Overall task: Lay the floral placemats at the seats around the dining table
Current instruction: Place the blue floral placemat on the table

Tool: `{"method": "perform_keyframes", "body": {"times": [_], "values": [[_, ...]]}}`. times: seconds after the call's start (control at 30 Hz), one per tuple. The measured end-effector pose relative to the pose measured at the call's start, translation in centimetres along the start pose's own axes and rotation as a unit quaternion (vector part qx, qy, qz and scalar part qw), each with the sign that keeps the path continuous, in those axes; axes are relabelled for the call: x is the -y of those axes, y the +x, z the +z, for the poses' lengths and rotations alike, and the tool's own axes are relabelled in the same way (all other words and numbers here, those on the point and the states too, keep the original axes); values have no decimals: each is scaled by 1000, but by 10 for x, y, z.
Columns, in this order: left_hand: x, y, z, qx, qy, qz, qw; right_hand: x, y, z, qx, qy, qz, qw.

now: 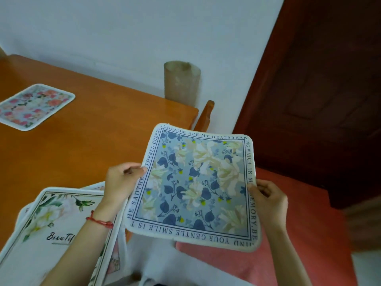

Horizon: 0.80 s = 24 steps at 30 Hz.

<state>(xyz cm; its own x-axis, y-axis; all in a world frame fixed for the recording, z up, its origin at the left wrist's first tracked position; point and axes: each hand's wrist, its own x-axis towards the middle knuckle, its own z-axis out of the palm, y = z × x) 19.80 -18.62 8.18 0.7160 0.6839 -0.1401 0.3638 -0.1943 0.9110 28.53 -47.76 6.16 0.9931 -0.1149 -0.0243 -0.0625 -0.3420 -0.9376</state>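
- I see the blue floral placemat held up in the air past the near right corner of the dining table, over the red floor. It is not on the table.
- My left hand pinches the mat's left border, thumb on top and fingers curled beneath. A red string bracelet sits on that wrist.
- My right hand clamps the mat's right border, thumb on the printed edge and fingers curled behind it.
- The held mat is roughly level, slightly bowed. It shows cream blossoms and dark blue leaves on a pale blue ground, with a white border carrying printed lettering on all four sides.
- A pink rose placemat lies flat on the table at the far left, well apart from the held one.
- A stack of placemats rests at the table's near edge, beneath my left forearm. The top one is white with green leaves, pale flowers and script lettering partly covered by the arm. Edges of others fan out below it; I cannot tell how many there are.
- A wooden chair back stands just beside the table's right end.
- A rolled mat stands upright against the white wall, behind the table's far right corner.
- A dark wooden door fills the upper right of the view.
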Motion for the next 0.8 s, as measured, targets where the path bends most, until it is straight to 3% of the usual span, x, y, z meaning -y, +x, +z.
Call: {"method": "perform_keyframes", "body": {"times": [0.37,0.8], "values": [[-48,-4,82,38,-17,33,999,-18,52,-67,-41,8,15,999],[-94,94,140,77,-25,59,995,-3,158,-47,-67,-1,14,998]]}}
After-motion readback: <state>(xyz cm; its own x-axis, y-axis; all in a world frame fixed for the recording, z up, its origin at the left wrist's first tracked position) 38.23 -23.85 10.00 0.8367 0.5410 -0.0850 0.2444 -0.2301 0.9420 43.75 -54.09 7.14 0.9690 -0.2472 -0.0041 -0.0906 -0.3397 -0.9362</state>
